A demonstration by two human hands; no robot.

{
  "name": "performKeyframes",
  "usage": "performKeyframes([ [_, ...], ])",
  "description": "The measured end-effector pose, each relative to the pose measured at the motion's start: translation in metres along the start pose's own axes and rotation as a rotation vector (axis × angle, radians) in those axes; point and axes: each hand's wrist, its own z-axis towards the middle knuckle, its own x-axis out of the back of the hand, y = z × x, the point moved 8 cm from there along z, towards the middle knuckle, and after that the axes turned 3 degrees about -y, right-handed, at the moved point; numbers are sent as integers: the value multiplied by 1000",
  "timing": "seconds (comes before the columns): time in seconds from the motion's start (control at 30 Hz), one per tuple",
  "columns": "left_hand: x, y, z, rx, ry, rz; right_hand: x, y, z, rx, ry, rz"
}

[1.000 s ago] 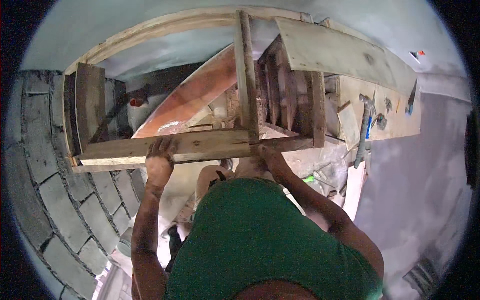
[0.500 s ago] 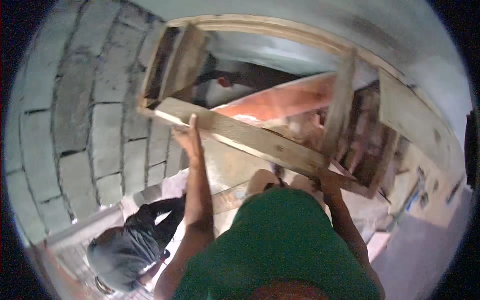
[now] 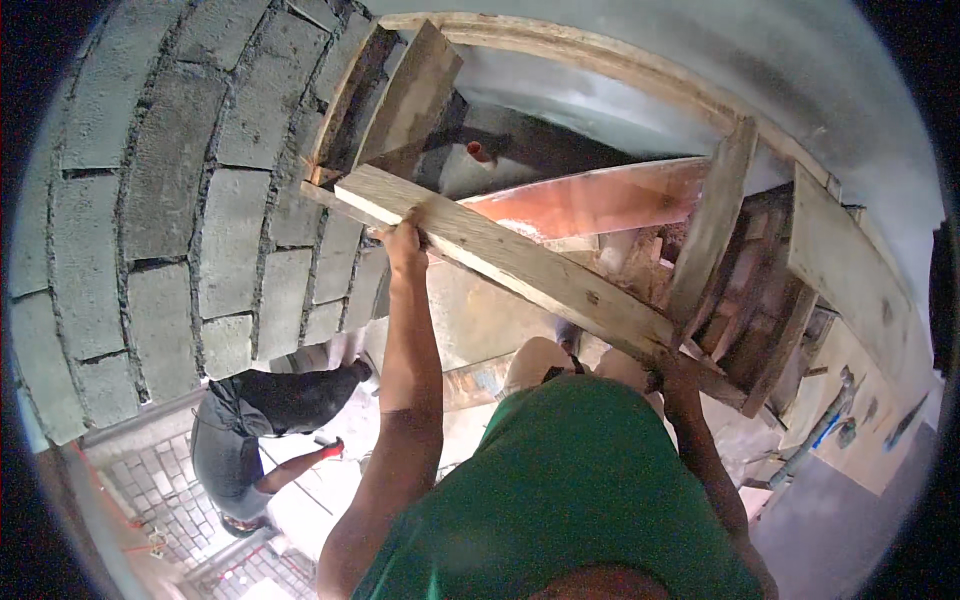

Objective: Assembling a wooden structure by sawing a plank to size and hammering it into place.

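Note:
My left hand (image 3: 405,240) grips a pale wooden plank (image 3: 515,262) near its left end. My right hand (image 3: 673,372) is closed on the plank's right end, beside a dark upright board (image 3: 700,265). The plank lies diagonally across the front of a wooden frame (image 3: 590,45), over its front member at the left. Inside the frame are a reddish panel (image 3: 600,195) and a small orange pipe end (image 3: 478,151). A wide plywood piece (image 3: 840,260) rests on the frame's right part.
A grey block wall (image 3: 230,265) rises at left. A co-worker (image 3: 235,440) in dark clothing bends at lower left. A hammer (image 3: 815,440) and small tools lie on a plywood sheet (image 3: 850,400) at right. My own legs (image 3: 530,365) show below the plank.
The view has swung, bringing the block wall and co-worker further into sight. My left hand and the plank's left end have risen in the picture, and the plank now slopes down to the right.

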Motion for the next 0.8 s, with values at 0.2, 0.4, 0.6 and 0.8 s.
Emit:
performKeyframes([
  [0.2,101,35,11,-616,-30,1361,-17,15,28,7,-90,-202],
  [0.4,6,-1,8,113,-118,325,-5,-20,3,-96,-11,-148],
  [0.6,26,-16,34,266,-165,17,2,-20,3,-18,47,-350],
  [0.8,-132,96,-142,-222,-433,858,14,-6,9,93,85,-331],
])
